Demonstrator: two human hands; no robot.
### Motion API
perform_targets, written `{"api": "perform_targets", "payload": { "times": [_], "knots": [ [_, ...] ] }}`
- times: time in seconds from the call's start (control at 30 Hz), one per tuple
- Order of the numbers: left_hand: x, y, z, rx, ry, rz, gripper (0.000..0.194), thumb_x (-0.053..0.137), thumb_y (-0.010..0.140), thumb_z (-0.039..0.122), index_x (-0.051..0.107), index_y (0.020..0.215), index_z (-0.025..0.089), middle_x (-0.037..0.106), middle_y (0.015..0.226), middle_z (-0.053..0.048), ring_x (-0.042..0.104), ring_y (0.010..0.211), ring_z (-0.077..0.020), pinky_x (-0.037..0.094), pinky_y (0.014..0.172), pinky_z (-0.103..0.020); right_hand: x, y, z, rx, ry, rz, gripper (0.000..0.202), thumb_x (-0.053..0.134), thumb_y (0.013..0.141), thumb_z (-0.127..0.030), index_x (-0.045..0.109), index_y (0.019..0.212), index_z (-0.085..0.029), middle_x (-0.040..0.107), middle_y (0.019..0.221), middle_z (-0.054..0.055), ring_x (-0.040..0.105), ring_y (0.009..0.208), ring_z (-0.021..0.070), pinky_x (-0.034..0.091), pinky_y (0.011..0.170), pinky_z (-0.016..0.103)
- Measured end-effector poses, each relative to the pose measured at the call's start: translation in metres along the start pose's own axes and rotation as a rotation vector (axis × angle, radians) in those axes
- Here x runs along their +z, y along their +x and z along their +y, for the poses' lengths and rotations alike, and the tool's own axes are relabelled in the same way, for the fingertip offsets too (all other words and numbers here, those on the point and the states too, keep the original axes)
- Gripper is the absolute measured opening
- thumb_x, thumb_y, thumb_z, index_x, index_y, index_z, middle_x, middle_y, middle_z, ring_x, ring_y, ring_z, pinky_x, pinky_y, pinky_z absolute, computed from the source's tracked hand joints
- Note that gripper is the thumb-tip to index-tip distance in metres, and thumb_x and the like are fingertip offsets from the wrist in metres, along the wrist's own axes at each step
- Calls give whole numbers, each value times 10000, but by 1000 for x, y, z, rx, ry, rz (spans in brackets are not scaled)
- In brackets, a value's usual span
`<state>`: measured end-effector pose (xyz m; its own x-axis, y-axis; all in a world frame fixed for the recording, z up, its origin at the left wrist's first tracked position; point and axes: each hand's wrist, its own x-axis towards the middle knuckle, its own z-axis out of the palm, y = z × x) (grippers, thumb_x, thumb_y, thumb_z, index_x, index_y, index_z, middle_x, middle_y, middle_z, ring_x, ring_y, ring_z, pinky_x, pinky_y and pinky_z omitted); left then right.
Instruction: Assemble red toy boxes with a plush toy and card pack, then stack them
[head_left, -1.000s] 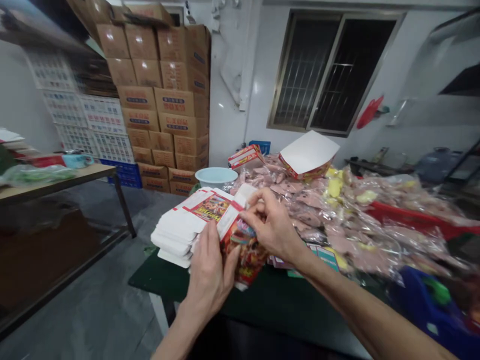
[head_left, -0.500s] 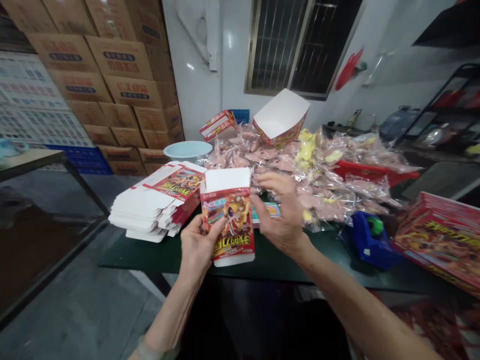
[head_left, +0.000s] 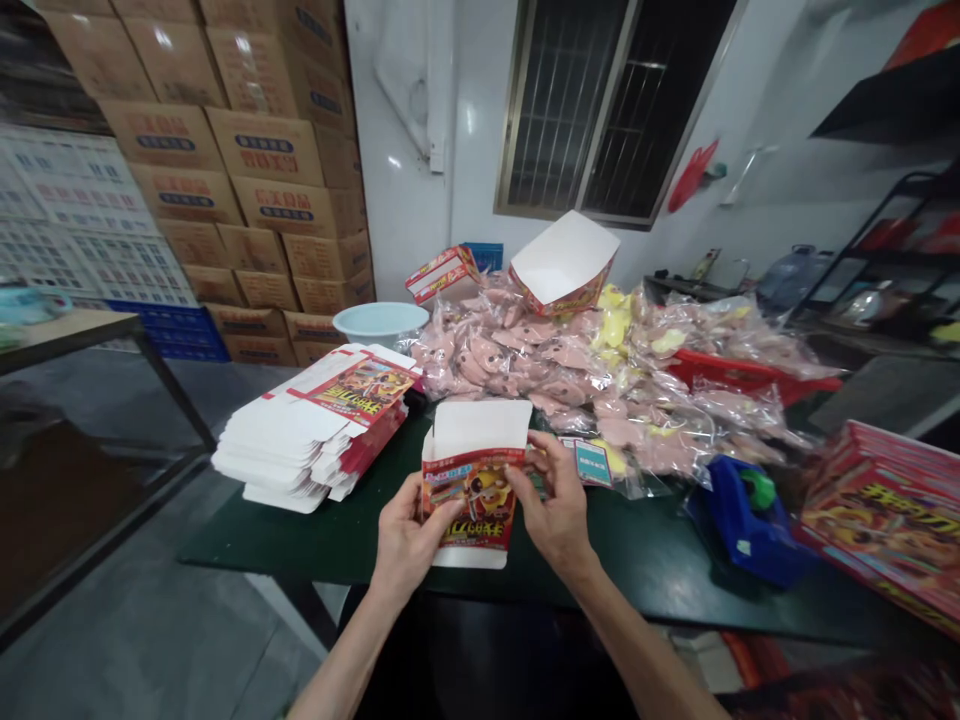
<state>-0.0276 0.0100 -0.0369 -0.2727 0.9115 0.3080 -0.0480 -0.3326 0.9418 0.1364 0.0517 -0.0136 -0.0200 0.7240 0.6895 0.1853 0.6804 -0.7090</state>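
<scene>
Between my two hands is a red printed carton [head_left: 480, 490] with yellow lettering, its white end flaps sticking out at the top and bottom. My left hand [head_left: 411, 532] grips its left side, thumb lying across the printed face. On the other side my right hand [head_left: 556, 500] pinches the right edge, thumb in front and fingers behind. To the left lies a stack of flat white-and-red cartons [head_left: 315, 425]. Just beyond my right hand, a small teal-and-white card [head_left: 592, 462] rests by a heap of pink, plastic-wrapped pieces [head_left: 517, 350].
A blue tape dispenser [head_left: 757, 530] and a pile of red printed boxes [head_left: 885, 510] stand on the right of the green table [head_left: 360, 540]. Behind are a pale blue basin [head_left: 381, 320], an open white-lined box [head_left: 562, 262] and a red tray [head_left: 750, 375]. Brown cartons [head_left: 277, 160] are stacked at the wall.
My right hand has closed in on the carton's right edge, where before it was held apart with fingers spread. The carton sits lower in view and slightly more to the right.
</scene>
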Motion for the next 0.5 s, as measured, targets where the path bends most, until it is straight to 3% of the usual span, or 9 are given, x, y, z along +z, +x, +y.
{"api": "perform_targets", "payload": {
  "times": [0.13,0.2,0.33,0.5],
  "knots": [
    [-6,-3,7,157,113,26,700,680,741,267,329,1347,252,647,1109,-62,642,976,-195,511,878,-336,-4,-8,0,-151,-75,-55,465,525,848,-167,411,1281,-290,521,1219,87,562,1069,215,521,854,374],
    [-6,-2,13,254,183,59,748,656,763,261,250,1390,283,569,1250,-83,584,1104,-214,475,943,-358,-7,-9,-3,-223,-123,-88,508,505,854,-151,373,1321,-301,515,1216,87,529,1116,227,505,884,391],
    [-3,3,21,384,268,76,581,616,793,234,391,1328,265,495,1334,-84,524,1180,-219,440,983,-328,-12,-3,-13,-335,-216,-158,517,487,854,-127,367,1327,-297,522,1144,87,523,1098,222,483,900,395],
    [7,6,31,589,294,217,256,581,808,181,592,1064,196,603,1100,-65,589,1025,-176,478,872,-264,-17,7,-17,-331,-193,-203,375,504,853,-138,474,1206,-260,530,1091,82,556,1026,197,495,851,346]
  ]
}}
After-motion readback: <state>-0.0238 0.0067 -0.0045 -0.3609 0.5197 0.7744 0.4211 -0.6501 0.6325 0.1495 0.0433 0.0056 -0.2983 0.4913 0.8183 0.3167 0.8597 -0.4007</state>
